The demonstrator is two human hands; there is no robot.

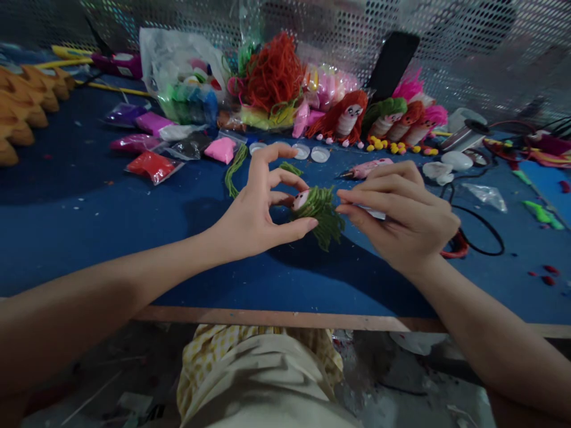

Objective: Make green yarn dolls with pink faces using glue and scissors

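A small doll with a pale face and green yarn hair (323, 217) lies just above the blue table, hair pointing right. My left hand (263, 205) curves round its face end; thumb and lower fingers are at its head, while the index finger is raised clear. To the right of the hair, my right hand (397, 214) is closed in a pinch, fingertips close to the strands. A whitish, thin piece (375, 213) shows under its fingers, mostly hidden. Behind the left hand lies a loose strand of green yarn (235, 172).
Finished yarn-haired dolls (350, 116) stand along the back beside a heap of red yarn (276, 71). Small bags of coloured clay (154, 166) lie at left. A pink glue-gun-like tool (368, 168) and a black cable (484, 235) lie right. The table's wooden edge (276, 317) runs in front.
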